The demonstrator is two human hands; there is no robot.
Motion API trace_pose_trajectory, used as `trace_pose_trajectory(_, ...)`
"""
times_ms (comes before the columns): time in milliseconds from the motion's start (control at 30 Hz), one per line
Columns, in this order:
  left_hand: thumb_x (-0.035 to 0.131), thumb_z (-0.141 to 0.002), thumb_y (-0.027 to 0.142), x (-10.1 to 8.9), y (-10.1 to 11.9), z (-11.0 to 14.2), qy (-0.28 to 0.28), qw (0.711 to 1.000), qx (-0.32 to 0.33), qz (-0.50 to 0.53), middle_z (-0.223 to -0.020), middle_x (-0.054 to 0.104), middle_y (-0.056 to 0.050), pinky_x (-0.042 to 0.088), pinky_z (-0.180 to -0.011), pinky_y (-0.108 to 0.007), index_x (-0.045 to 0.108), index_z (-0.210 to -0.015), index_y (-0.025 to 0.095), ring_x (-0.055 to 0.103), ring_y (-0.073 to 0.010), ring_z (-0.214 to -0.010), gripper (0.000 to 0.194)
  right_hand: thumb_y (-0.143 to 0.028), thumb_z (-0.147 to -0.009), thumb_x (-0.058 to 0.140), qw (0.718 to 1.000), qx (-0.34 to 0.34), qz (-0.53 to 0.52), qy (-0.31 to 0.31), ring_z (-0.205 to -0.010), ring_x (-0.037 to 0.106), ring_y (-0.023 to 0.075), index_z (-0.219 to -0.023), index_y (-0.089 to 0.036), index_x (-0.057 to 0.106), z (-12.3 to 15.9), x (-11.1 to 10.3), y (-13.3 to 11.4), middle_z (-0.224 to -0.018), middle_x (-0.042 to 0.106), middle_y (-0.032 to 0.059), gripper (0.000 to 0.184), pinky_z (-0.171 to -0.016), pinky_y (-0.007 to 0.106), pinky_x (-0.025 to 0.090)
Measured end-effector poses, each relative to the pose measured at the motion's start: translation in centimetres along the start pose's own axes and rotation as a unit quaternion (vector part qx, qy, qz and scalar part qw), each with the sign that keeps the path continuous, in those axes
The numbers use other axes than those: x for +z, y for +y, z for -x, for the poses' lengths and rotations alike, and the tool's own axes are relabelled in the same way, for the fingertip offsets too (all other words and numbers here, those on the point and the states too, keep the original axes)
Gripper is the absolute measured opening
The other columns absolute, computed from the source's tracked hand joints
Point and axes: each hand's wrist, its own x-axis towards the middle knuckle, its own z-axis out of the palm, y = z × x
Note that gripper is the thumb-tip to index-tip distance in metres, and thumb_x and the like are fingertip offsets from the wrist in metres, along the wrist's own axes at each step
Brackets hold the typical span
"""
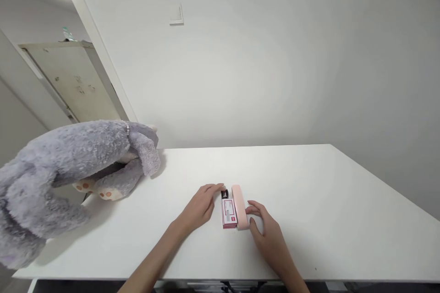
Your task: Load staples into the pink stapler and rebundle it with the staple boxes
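A small white box with red-pink edges and a printed label (229, 213) lies on the white table (292, 178). At its far end sits a small black item (224, 194), too small to name. Close along the box's right side is a long, rounded pink case (240, 208). My left hand (202, 203) reaches in from the left, fingers stretched out, a fingertip at the black item. On the other side, my right hand (266, 229) has its fingers curved and apart, their tips at the pink case's right edge. Neither hand is closed around anything.
A large grey plush toy (85, 155) leans over the table's left end. Behind the table rises a white wall (240, 78) with a light switch (176, 14). Through the doorway at left stands a pale cabinet (72, 78) with a bottle (67, 33) on top.
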Motion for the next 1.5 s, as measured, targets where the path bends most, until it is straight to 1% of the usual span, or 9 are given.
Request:
trace_pose_trajectory(233,0.037,-0.102,0.009,-0.3,0.1,-0.1,-0.016,1.0,0.013,0.0,-0.145,0.061,-0.005,0.046,-0.112,-0.044,0.034,-0.156,0.03,0.051,-0.0234,-0.135,0.058,-0.027,-0.094,0.05,1.0,0.017,0.0,0.003,-0.113,0.07,0.0231,-0.133,-0.023,0.058,0.1,0.0,-0.4,-0.118,0.075,0.0068,0.041,-0.095,0.035,0.055)
trace_pose_trajectory(433,0.034,-0.101,0.007,-0.6,0.6,0.0,-0.039,0.999,0.003,-0.014,-0.153,0.053,-0.005,0.045,-0.113,-0.045,0.041,-0.155,0.033,0.052,-0.0244,-0.135,0.061,-0.028,-0.094,0.05,1.0,0.019,0.002,-0.002,-0.114,0.07,0.0235,-0.132,-0.024,0.058,0.1,-0.2,-0.4,-0.119,0.074,0.0068,0.039,-0.094,0.035,0.056)
trace_pose_trajectory(567,0.035,-0.097,0.006,-0.3,0.5,0.6,0.025,0.999,-0.042,-0.009,-0.146,0.059,-0.009,0.048,-0.109,-0.046,0.04,-0.153,0.027,0.056,-0.0252,-0.131,0.06,-0.028,-0.094,0.051,1.0,0.01,0.004,-0.001,-0.115,0.07,0.0232,-0.132,-0.025,0.059,0.3,-0.2,-0.2,-0.12,0.074,0.0064,0.039,-0.094,0.035,0.057)
trace_pose_trajectory(733,0.038,-0.098,0.013,-0.2,1.0,1.6,0.115,0.985,-0.125,-0.03,-0.126,0.065,-0.012,0.054,-0.093,-0.039,0.049,-0.136,0.022,0.065,-0.0244,-0.111,0.041,-0.03,-0.094,0.051,1.0,0.024,0.012,0.01,-0.119,0.068,0.0229,-0.133,-0.026,0.058,0.5,-0.1,0.3,-0.124,0.073,0.0057,0.04,-0.093,0.034,0.057)
trace_pose_trajectory(900,0.034,-0.096,0.013,-0.5,2.4,3.6,0.087,0.986,-0.141,-0.035,-0.099,0.064,-0.004,0.048,-0.07,-0.03,0.052,-0.101,0.024,0.059,-0.0173,-0.072,0.021,-0.026,-0.091,0.048,0.998,0.05,0.004,0.033,-0.123,0.065,0.0241,-0.126,-0.025,0.06,0.7,-0.3,0.7,-0.127,0.07,0.0077,0.037,-0.097,0.036,0.054)
trace_pose_trajectory(1067,0.035,-0.083,0.009,-0.7,3.1,6.6,0.037,0.981,-0.185,-0.04,-0.068,0.048,0.003,0.031,-0.058,-0.027,0.039,-0.074,0.023,0.039,-0.0137,-0.056,0.018,-0.018,-0.083,0.043,0.998,0.02,-0.005,0.062,-0.104,0.068,0.0245,-0.097,-0.025,0.062,0.5,-0.8,0.3,-0.109,0.07,0.0079,0.024,-0.076,0.032,0.053)
trace_pose_trajectory(1200,0.036,-0.079,0.014,-1.0,2.7,7.7,0.065,0.962,-0.264,0.032,-0.059,0.036,0.004,0.025,-0.056,-0.026,0.034,-0.068,0.023,0.034,-0.0132,-0.056,0.014,-0.018,-0.082,0.042,0.996,0.01,-0.016,0.084,-0.072,0.059,0.0196,-0.074,-0.025,0.051,0.4,-1.1,0.4,-0.086,0.064,0.0045,0.013,-0.059,0.028,0.042)
trace_pose_trajectory(1333,0.037,-0.074,0.018,-1.2,2.1,7.7,0.102,0.942,-0.302,0.107,-0.056,0.028,0.005,0.02,-0.055,-0.027,0.034,-0.064,0.022,0.027,-0.0123,-0.054,0.012,-0.017,-0.076,0.042,0.997,0.068,-0.023,0.003,-0.053,0.04,0.0157,-0.064,-0.025,0.045,0.6,-1.1,0.9,-0.058,0.045,-0.002,0.015,-0.051,0.026,0.03)
trace_pose_trajectory(1500,0.039,-0.074,0.02,-1.2,2.1,7.6,0.084,0.941,-0.303,0.123,-0.056,0.028,0.005,0.019,-0.055,-0.027,0.034,-0.063,0.022,0.027,-0.0126,-0.055,0.012,-0.021,-0.067,0.039,0.996,0.078,-0.016,-0.028,-0.052,0.038,0.0149,-0.055,-0.024,0.041,0.7,-0.7,0.4,-0.051,0.041,-0.0022,0.013,-0.052,0.026,0.026)
